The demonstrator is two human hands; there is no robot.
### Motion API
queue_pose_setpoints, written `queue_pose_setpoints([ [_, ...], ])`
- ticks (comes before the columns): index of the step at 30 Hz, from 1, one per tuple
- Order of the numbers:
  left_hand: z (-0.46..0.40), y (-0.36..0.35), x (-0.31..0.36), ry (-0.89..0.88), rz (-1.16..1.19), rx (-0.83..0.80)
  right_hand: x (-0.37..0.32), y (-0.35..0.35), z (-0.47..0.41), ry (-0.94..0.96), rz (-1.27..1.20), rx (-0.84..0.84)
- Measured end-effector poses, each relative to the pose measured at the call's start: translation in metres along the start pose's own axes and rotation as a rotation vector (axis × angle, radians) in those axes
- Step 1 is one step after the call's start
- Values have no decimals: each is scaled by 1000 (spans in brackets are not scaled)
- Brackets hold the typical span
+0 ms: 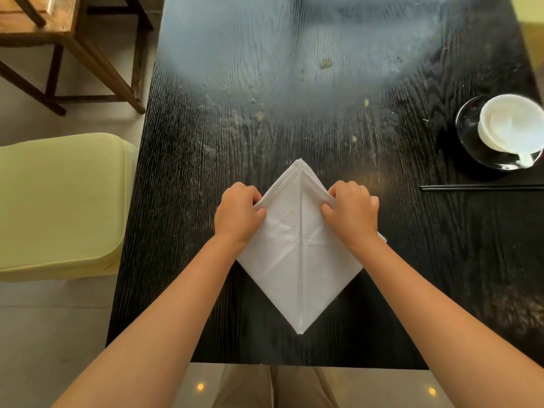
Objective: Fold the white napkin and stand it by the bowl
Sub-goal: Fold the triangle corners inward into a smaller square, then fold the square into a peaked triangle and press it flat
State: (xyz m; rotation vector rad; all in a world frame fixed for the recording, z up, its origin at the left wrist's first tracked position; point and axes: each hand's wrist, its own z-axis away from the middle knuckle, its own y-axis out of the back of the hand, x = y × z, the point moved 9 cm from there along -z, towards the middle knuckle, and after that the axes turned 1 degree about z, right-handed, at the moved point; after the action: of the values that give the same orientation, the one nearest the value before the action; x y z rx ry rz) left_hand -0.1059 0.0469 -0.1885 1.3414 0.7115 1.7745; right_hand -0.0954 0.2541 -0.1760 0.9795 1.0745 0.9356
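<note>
The white napkin lies folded into a diamond on the dark wooden table, one point toward me and one away, with a crease down its middle. My left hand pinches the napkin's upper left edge. My right hand pinches the upper right edge. Both edges are lifted slightly off the table. The white bowl sits on a dark glossy saucer at the far right, well away from the napkin.
Black chopsticks lie across the table just in front of the saucer. A pale green cushioned seat stands left of the table. A wooden chair is at the back left. The table's near edge runs close to my body.
</note>
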Motion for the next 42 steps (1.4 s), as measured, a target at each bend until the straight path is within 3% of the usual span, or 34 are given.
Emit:
queue_pose_setpoints([
  [5, -3, 13, 4, -7, 108, -33, 3, 3, -6, -80, -243, -218],
  [7, -10, 32, 17, -54, 120, 7, 0, 22, -15, -76, -296, -220],
  [12, -30, 110, 73, -229, 199, 208, -24, 114, -42, 52, -417, 3],
  [17, -19, 179, 118, -459, 244, 410, -48, 201, -42, 334, -481, 288],
  [20, 4, 180, 128, -618, 179, 434, -51, 214, -23, 506, -396, 402],
  [24, 31, 124, 102, -688, -6, 288, -35, 159, 19, 628, -123, 364],
  [29, 79, 15, 24, -712, -275, -62, 17, 28, 88, 681, 85, -50],
  [36, 64, -7, 34, -557, -252, 4, 5, 13, 63, 552, 53, 5],
  [42, 45, -58, 36, -441, -438, -87, 7, -36, 40, 525, 229, -172],
])
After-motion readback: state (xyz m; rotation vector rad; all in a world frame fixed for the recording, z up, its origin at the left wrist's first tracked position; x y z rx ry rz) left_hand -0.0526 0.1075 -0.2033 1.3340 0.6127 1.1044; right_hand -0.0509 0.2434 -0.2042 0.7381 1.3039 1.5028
